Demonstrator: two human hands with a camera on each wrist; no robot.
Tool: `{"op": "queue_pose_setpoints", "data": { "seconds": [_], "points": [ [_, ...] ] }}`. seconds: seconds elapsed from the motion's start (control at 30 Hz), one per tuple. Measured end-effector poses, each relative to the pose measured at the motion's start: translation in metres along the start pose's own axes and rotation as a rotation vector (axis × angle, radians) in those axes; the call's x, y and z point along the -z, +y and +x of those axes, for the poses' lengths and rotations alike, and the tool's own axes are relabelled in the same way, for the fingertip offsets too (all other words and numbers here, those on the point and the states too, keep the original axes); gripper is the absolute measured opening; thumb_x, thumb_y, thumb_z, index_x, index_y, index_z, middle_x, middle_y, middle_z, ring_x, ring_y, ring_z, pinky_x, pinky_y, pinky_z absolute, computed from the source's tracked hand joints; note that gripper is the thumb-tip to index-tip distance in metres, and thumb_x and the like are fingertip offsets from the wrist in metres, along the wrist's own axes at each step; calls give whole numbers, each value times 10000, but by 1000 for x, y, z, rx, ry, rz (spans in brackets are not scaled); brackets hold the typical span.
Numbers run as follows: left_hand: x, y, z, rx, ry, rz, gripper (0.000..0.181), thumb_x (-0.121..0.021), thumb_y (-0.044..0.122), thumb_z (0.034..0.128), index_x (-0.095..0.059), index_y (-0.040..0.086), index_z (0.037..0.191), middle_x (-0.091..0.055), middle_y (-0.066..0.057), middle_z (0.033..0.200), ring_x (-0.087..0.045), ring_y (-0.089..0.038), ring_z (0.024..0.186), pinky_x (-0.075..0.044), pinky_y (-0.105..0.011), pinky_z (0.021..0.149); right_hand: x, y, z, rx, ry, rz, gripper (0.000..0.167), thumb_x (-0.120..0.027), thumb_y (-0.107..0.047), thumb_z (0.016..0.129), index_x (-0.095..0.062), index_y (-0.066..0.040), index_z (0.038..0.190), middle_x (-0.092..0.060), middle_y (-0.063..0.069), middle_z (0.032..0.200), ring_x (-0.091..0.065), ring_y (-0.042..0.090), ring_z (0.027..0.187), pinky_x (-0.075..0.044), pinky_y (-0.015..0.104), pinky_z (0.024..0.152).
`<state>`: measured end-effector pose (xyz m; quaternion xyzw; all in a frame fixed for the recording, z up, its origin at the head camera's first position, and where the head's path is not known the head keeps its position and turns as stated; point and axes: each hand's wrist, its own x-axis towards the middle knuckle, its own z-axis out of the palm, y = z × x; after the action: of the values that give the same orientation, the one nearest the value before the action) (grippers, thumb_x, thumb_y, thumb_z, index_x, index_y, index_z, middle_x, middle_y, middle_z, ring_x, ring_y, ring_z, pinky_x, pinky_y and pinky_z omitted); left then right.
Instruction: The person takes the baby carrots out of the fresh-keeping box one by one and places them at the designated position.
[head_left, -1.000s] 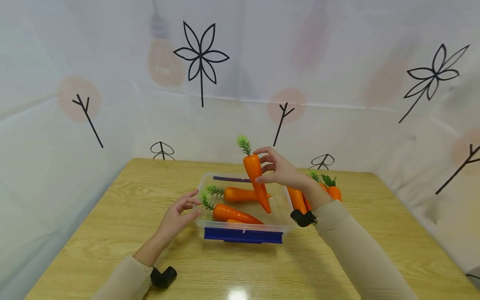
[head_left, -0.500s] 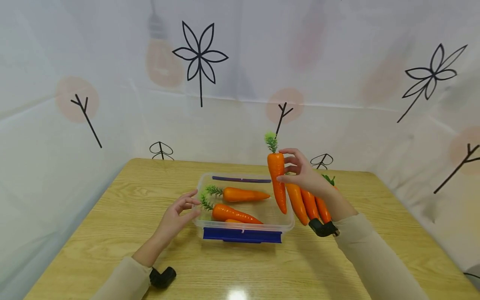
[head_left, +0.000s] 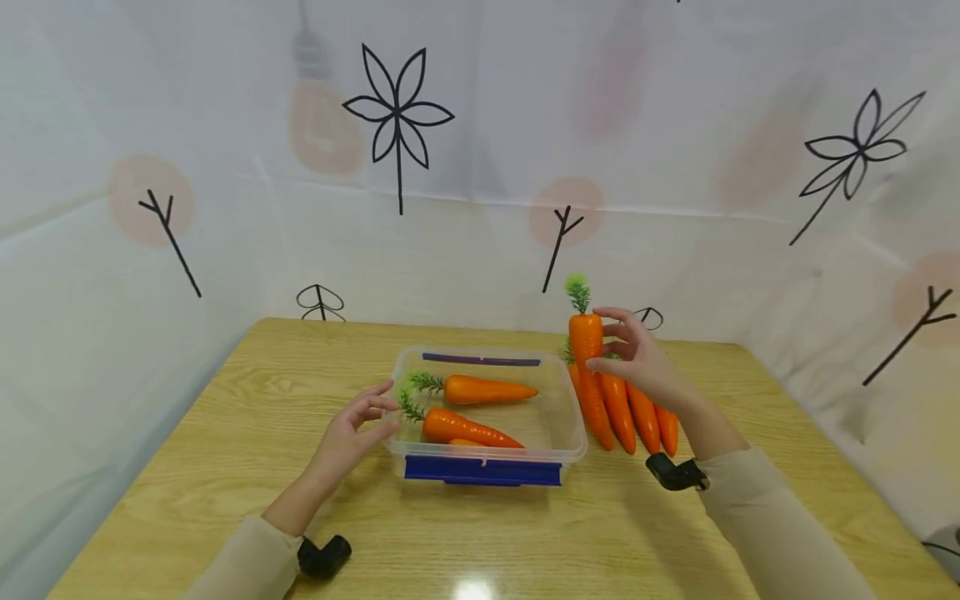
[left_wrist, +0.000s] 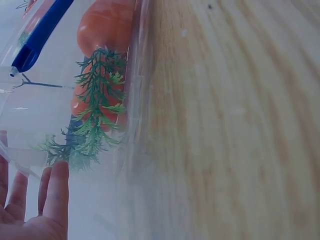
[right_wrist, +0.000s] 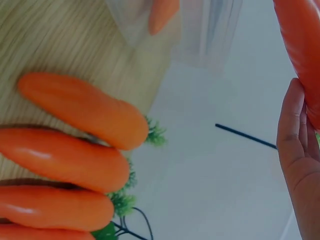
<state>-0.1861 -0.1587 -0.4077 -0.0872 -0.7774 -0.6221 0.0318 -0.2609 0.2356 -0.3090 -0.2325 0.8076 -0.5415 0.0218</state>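
Observation:
My right hand [head_left: 637, 358] pinches a toy carrot [head_left: 587, 358] with a green top, held upright above the row of carrots right of the box. In the right wrist view, that carrot [right_wrist: 302, 45] shows at the upper right between thumb and fingers. At the box's left wall, my left hand [head_left: 356, 429] rests with relaxed fingers touching or close to the rim. The clear plastic box [head_left: 566, 408] has blue clips. Inside lie an orange carrot [head_left: 487, 390], another carrot [head_left: 465, 427] in front, and part of one more beneath it.
Several carrots [head_left: 643, 417] lie side by side on the table, just right of the box. The wooden table [head_left: 300, 367] ends at a patterned white cloth [head_left: 480, 250] behind. A blue clip [head_left: 482, 471] hangs at the box's front.
My right hand has carried the carrot rightward, from above the box to above the carrots beside it. The left hand and the box have stayed in place.

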Motion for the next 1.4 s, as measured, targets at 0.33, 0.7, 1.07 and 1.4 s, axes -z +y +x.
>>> {"op": "queue_pose_setpoints", "data": {
  "seconds": [0.33, 0.7, 1.07, 1.4],
  "points": [
    [0, -2, 0, -23, -5, -15, 259, -625, 121, 899, -595, -16, 1117, -351, -24, 1460, -432, -329, 1194, -358, -527, 955, 16, 19, -16, 33, 46, -26, 617, -633, -53, 883, -309, -146, 1400, -414, 210, 1257, -530, 192, 959, -509, 268, 756],
    [1, -3, 1, -34, -5, -10, 260, -628, 126, 898, -594, -16, 1113, -354, -23, 1458, -448, -328, 1168, -373, -519, 940, 28, 37, -32, 18, 124, -77, 657, -638, -64, 882, -273, -100, 1427, -413, 210, 1268, -537, 143, 947, -502, 251, 737],
    [0, -3, 1, -22, 3, 1, 244, -627, 116, 895, -596, -17, 1097, -365, -11, 1449, -450, -331, 1162, -377, -523, 937, 43, 66, -53, -60, 177, -117, 667, -649, -127, 885, -279, -149, 1439, -422, 169, 1235, -538, 100, 918, -507, 260, 735],
    [0, -3, 1, -8, 8, 7, 268, -638, 141, 890, -599, -5, 1111, -363, 21, 1449, -441, -307, 1167, -394, -505, 926, 60, 88, -67, -92, 232, -125, 640, -636, -114, 893, -266, -88, 1414, -452, 142, 1198, -570, 56, 893, -514, 255, 696]
  ]
}}
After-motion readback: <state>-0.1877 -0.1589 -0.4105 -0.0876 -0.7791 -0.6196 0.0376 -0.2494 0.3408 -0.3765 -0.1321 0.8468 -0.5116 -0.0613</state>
